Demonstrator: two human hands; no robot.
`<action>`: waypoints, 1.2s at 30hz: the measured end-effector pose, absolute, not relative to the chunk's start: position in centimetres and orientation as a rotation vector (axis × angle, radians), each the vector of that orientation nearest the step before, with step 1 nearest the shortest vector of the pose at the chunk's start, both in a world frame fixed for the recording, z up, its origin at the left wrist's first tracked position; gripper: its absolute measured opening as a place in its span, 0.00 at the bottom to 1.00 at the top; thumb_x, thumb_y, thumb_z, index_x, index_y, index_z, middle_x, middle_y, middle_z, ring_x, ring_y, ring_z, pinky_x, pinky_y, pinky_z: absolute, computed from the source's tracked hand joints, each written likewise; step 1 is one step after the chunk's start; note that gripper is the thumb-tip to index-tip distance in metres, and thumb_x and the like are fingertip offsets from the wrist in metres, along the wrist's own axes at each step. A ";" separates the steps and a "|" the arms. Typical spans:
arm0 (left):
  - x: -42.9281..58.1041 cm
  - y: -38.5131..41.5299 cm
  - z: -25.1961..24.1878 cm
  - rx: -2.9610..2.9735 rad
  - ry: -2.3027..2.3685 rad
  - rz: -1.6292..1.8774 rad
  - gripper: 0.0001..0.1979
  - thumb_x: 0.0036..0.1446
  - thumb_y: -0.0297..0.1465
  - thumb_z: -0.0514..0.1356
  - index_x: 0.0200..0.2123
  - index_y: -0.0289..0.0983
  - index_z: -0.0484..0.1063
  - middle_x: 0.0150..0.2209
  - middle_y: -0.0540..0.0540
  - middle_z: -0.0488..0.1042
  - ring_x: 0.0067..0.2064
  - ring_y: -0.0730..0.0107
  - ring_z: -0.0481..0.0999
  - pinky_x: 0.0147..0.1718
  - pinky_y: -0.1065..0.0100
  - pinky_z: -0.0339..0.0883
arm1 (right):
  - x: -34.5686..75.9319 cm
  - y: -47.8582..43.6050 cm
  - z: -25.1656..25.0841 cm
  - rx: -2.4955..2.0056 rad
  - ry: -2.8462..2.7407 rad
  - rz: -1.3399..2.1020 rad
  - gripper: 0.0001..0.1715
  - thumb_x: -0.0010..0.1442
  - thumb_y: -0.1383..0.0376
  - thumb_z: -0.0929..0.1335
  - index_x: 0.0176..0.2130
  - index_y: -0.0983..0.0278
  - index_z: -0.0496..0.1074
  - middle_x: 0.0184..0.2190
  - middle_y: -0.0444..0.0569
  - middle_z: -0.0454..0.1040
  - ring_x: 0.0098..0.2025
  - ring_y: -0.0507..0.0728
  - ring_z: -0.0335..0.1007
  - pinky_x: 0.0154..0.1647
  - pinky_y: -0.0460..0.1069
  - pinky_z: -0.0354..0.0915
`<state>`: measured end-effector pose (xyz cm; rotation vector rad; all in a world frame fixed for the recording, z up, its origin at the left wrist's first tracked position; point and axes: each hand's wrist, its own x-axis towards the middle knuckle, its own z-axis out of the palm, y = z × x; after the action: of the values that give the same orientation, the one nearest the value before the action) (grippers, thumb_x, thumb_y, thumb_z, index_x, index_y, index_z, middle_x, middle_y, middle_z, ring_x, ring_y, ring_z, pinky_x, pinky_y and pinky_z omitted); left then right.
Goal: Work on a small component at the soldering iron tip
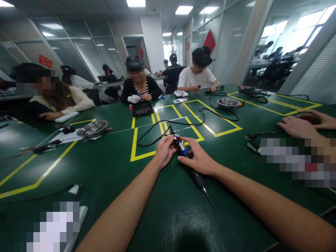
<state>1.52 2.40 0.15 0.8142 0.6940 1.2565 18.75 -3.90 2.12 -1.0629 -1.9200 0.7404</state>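
Observation:
An electric screwdriver (196, 178) with a black, silver and blue body lies at a slant over the green table, its long thin bit pointing back towards me. My left hand (166, 152) has its fingers closed at the far end, where the cord comes out. Around the middle of the body, by the blue band, my right hand (201, 159) grips with thumb and fingers. From the tool's far end a black cord (154, 142) loops across the table. The left fingertips partly hide the rear of the screwdriver.
Yellow tape outlines (133, 147) mark the green table (110, 178). Metal bowls (228, 102) stand at the back right and at the left (92, 128). Across sit several people; one works over a black tray (142, 109). At right rest another person's hands (301, 124).

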 end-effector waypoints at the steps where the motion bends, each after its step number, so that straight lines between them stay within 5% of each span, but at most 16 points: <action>1: 1.5 2.4 0.2 0.818 0.695 1.254 0.16 0.53 0.36 0.71 0.41 0.34 0.74 0.38 0.44 0.79 0.38 0.67 0.78 0.42 0.62 0.74 | 18.8 -3.9 2.2 -1.054 -1.955 0.671 0.43 0.58 0.61 0.73 0.68 0.59 0.56 0.65 0.58 0.57 0.66 0.66 0.58 0.64 0.64 0.63; 4: 1.6 2.4 0.2 0.827 0.695 1.250 0.17 0.51 0.37 0.72 0.40 0.34 0.73 0.38 0.45 0.78 0.39 0.68 0.78 0.42 0.63 0.74 | 18.9 -3.5 2.5 -1.045 -2.023 0.569 0.48 0.57 0.61 0.73 0.70 0.58 0.52 0.67 0.58 0.53 0.70 0.65 0.52 0.71 0.63 0.54; 10: 1.6 2.4 0.1 0.845 0.693 1.249 0.17 0.51 0.38 0.72 0.39 0.35 0.73 0.38 0.47 0.77 0.40 0.69 0.77 0.42 0.64 0.73 | 19.3 -2.6 2.4 -1.009 -2.121 0.602 0.53 0.56 0.62 0.73 0.72 0.59 0.48 0.66 0.58 0.52 0.69 0.66 0.53 0.70 0.63 0.55; 22: 1.8 2.2 0.1 0.899 0.742 1.187 0.17 0.52 0.40 0.71 0.39 0.35 0.75 0.38 0.45 0.79 0.38 0.68 0.78 0.34 0.70 0.71 | 18.3 -0.9 1.9 -1.193 -1.949 0.546 0.25 0.59 0.59 0.72 0.52 0.63 0.62 0.48 0.54 0.68 0.50 0.62 0.67 0.54 0.60 0.67; 36: 1.9 2.0 0.5 0.919 0.831 1.152 0.18 0.49 0.38 0.73 0.40 0.35 0.76 0.37 0.44 0.78 0.36 0.70 0.77 0.34 0.70 0.71 | 18.2 0.0 1.2 -1.236 -1.800 0.795 0.26 0.55 0.57 0.73 0.47 0.62 0.62 0.41 0.48 0.71 0.39 0.57 0.70 0.42 0.54 0.67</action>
<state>1.92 1.95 0.46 0.9190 0.8311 1.1519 18.22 -0.03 1.21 -1.2361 -1.8000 0.7951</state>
